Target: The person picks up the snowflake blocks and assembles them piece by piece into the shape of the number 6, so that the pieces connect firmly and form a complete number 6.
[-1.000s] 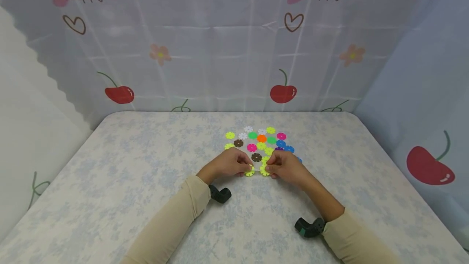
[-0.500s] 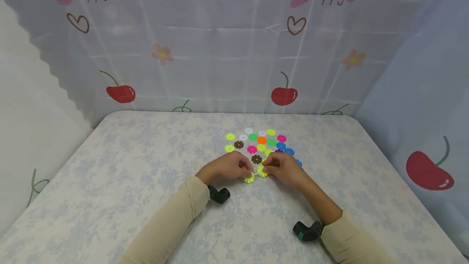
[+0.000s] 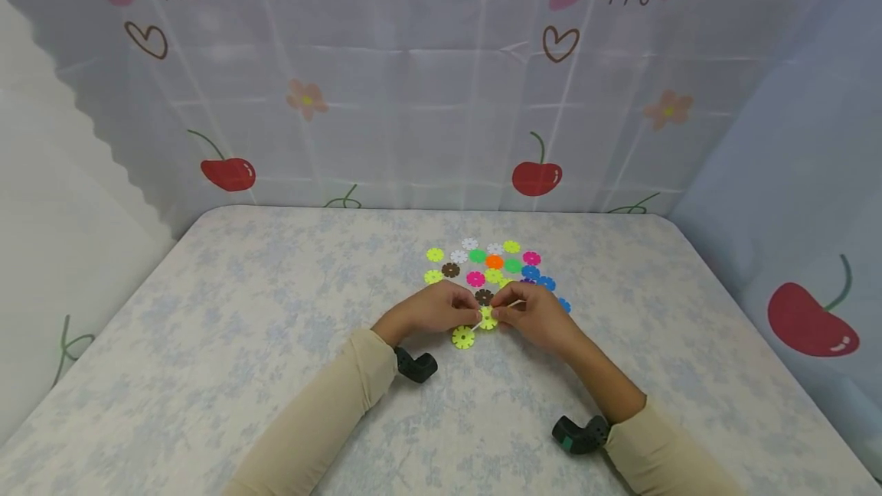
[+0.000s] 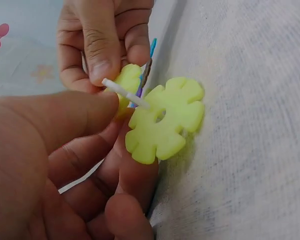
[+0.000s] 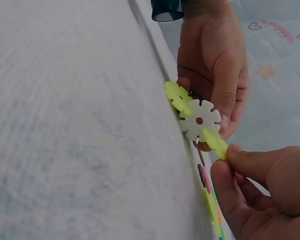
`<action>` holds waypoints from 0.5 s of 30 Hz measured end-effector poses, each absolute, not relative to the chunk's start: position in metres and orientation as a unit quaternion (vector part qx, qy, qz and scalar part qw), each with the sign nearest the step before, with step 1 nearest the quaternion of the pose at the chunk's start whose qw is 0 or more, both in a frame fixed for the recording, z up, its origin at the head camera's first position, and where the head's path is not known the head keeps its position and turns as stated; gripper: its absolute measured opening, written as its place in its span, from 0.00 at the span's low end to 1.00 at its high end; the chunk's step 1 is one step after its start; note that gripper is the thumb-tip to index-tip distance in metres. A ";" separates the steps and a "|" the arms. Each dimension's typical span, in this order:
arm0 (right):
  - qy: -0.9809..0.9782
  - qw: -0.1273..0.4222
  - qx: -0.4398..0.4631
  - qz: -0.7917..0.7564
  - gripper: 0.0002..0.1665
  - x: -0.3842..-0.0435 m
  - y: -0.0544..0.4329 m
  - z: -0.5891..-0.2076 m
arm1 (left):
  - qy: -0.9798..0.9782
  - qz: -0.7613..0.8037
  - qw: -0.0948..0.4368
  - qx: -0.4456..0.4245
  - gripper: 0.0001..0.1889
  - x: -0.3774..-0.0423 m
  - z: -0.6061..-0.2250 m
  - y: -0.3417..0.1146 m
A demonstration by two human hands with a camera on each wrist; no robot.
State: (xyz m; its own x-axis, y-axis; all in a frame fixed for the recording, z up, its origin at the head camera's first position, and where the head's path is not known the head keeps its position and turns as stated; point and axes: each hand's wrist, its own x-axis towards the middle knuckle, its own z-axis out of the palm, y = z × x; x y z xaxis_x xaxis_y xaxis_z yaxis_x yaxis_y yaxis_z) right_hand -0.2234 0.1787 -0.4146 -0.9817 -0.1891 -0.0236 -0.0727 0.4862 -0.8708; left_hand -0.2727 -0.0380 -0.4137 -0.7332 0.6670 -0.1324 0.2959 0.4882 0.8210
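Two yellow flower-shaped interlocking discs are joined through a white disc (image 5: 199, 121) set between them. One yellow disc (image 4: 166, 120) faces the left wrist camera, slotted onto the white disc's edge. Its mate, a second yellow disc (image 5: 214, 144), is pinched between thumb and fingers of my right hand (image 3: 536, 314). My left hand (image 3: 432, 308) holds the joined piece near the white disc, thumb and fingertips close to the right-hand joint. Exactly which disc the left fingertips press is partly hidden. Both hands meet just above the table, fingertips almost touching.
Several loose discs lie beyond the hands, among them an orange disc (image 3: 494, 262), a pink disc (image 3: 475, 279), a brown disc (image 3: 450, 270) and a blue disc (image 3: 547, 283). The patterned tabletop (image 3: 276, 289) ends at a printed curtain (image 3: 413, 128). Black wrist devices (image 3: 581, 435) sit on both arms.
The left fingertips have shifted from the near yellow disc toward the white disc and the right hand. That yellow disc now shows whole, lower and slightly left, while the right hand still pinches its disc.
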 end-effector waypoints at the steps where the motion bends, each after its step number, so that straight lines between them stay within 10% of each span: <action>1: 0.862 0.055 -0.076 -0.499 0.04 -0.223 0.179 -0.414 | 0.833 0.418 0.223 0.285 0.07 -0.272 -0.414 -0.038; 15: 0.954 -0.010 -0.129 -0.269 0.16 -0.233 0.195 -0.420 | 0.820 0.452 0.244 0.254 0.09 -0.274 -0.416 -0.041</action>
State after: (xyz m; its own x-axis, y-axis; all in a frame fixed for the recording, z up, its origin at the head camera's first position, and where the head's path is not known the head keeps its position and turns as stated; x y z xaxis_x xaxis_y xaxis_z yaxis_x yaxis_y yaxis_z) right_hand -0.2325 0.1945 -0.4205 -0.9664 -0.2415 0.0884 -0.2522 0.8223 -0.5101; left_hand -0.2738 -0.0408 -0.4162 -0.7519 0.6369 -0.1704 0.1961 0.4628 0.8645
